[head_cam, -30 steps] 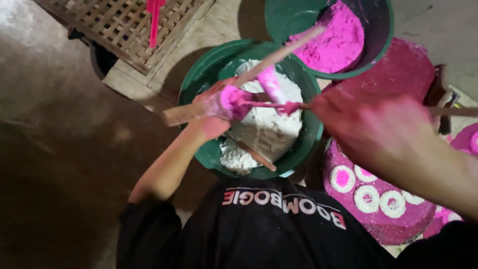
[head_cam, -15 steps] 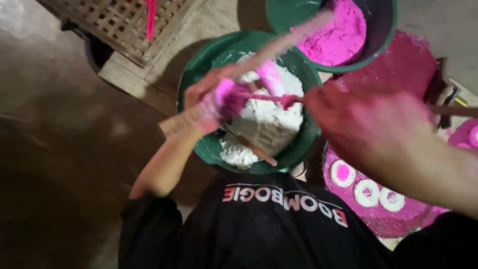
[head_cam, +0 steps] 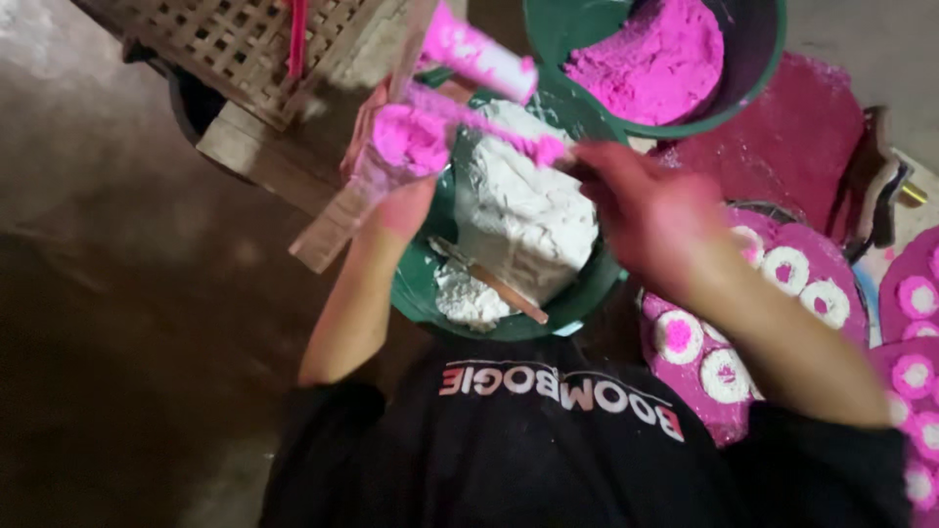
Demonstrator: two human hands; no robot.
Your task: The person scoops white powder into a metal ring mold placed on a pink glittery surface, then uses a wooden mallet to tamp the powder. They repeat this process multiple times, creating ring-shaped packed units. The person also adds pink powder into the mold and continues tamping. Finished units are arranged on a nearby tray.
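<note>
Below the camera, the left hand (head_cam: pixel 396 161) is smeared with bright pink powder and wraps around a flat wooden stick (head_cam: pixel 337 220) together with a soft pink lump (head_cam: pixel 406 137); the fingers look curled around them, though blur hides the exact grip. The stick is pale, rough wood, angled down towards the dark floor (head_cam: pixel 117 323). The right hand (head_cam: pixel 646 210) is reddish with dye and blurred; its fingers seem drawn together at the end of a thin pink-coated rod (head_cam: pixel 489 122), but I cannot tell how tightly they pinch. A second pink, cylindrical piece (head_cam: pixel 479 54) shows just above, also blurred.

Both hands hover over a round green basin (head_cam: pixel 416 293) holding a chalky, lumpy white mass (head_cam: pixel 523 210), with a thin brown stick (head_cam: pixel 494 284) lying in it. Beyond it sits another green basin (head_cam: pixel 748 83) heaped with grainy pink powder (head_cam: pixel 650 59). To the right, a round pink tray (head_cam: pixel 831 284) carries small ring-shaped discs (head_cam: pixel 782 269), white with pink centres. At the upper left rests a woven lattice rack (head_cam: pixel 215 39) of pale wood.
</note>
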